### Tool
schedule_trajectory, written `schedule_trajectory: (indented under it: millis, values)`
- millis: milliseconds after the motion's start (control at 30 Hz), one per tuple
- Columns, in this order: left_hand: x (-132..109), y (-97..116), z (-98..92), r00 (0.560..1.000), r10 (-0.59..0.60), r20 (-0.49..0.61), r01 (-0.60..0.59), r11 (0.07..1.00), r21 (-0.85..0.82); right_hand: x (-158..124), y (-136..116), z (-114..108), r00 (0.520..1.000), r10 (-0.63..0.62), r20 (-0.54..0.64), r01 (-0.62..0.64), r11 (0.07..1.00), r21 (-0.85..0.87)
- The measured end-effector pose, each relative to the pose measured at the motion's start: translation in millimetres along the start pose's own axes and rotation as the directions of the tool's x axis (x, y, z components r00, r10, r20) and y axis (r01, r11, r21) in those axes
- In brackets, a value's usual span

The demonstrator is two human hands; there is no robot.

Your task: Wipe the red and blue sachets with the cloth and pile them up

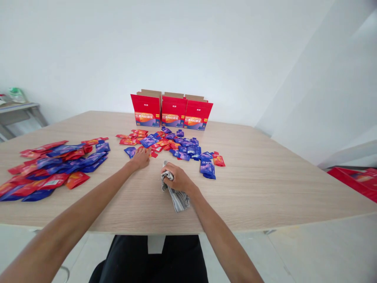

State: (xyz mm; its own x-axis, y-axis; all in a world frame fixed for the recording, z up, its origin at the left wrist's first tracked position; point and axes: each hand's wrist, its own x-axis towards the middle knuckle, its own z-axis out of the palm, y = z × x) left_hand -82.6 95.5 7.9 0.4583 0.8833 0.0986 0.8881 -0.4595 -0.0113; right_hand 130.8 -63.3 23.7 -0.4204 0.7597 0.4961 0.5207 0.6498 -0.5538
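My left hand (pixel 141 158) lies flat with fingers stretched out on the near edge of a scatter of red and blue sachets (pixel 176 147) in the middle of the wooden table (pixel 265 184). My right hand (pixel 176 177) is closed around a bunched grey striped cloth (pixel 179 198), which rests on the table just in front of the sachets. Behind the scatter stand three open red cartons (pixel 172 111) in a row.
A second, larger heap of red and blue sachets (pixel 50 167) covers the table's left side. A grey side table (pixel 17 112) stands at the far left by the wall. Red packaging (pixel 357 179) lies low at the right, beyond the table's edge.
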Motion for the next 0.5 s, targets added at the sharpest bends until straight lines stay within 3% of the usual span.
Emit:
schedule_trajectory:
  millis: [200,367,433,500]
  values:
    - [0.8,-3.2,-6.8,0.986,0.165,-0.017,-0.166,0.98,-0.114,0.0,-2.0,0.1,1.0,-0.009,0.0,0.009,1.0,0.014]
    - [-4.8,8.9,-4.6,0.914,0.398,-0.082,-0.393,0.814,-0.428,-0.3,-1.6,-1.4,0.999,-0.028,-0.028,0.029,0.999,0.017]
    - [-3.7,15.7,-4.0,0.9,0.43,-0.077,-0.425,0.823,-0.377,-0.5,-0.7,-1.5,0.999,-0.034,-0.035,0.035,0.999,0.023]
    - [0.5,20.9,-3.8,0.945,0.324,-0.034,-0.323,0.917,-0.232,-0.6,0.7,-1.4,0.998,-0.036,-0.043,0.038,0.999,0.03]
